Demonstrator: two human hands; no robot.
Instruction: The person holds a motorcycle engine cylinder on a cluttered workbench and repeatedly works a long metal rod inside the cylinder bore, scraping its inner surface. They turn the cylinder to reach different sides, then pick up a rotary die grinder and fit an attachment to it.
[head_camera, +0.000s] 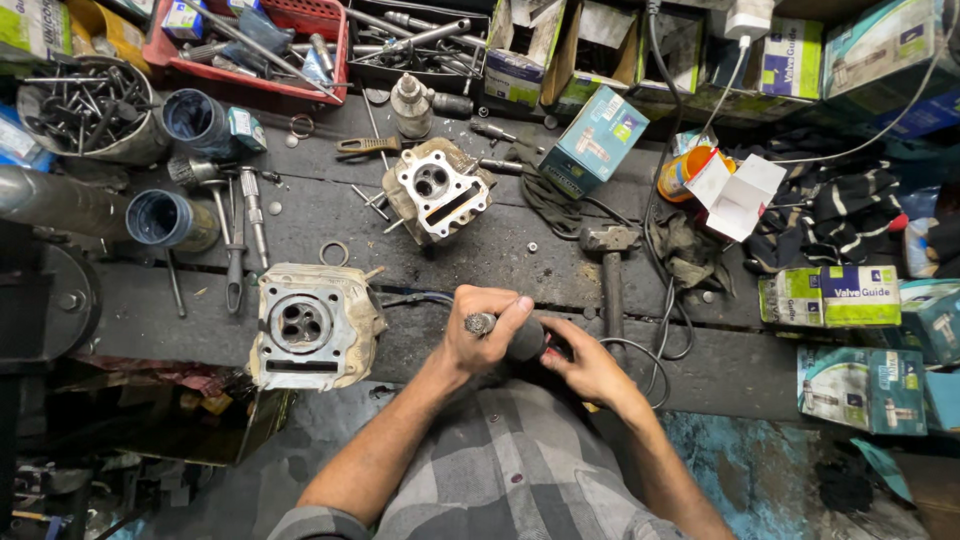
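Note:
My left hand (484, 325) is closed around the front of a dark, corded rotary tool (524, 342), whose metal tip (479, 323) pokes out to the left beside my thumb. Gripping the rear of the same tool is my right hand (588, 364). Both hands hover at the near edge of the dark workbench (500, 250). A dirty engine cylinder head (312, 326) lies on the bench just left of my left hand. A second, cleaner cylinder head (437, 188) rests farther back.
A hammer (610, 270) lies right of my hands, its cable (660, 350) looping beside it. Wrenches (236, 240), tubes (172, 218), a can of bolts (88, 108), a red tray (250, 40) and cardboard boxes (595, 140) crowd the back; more boxes (830, 295) at right.

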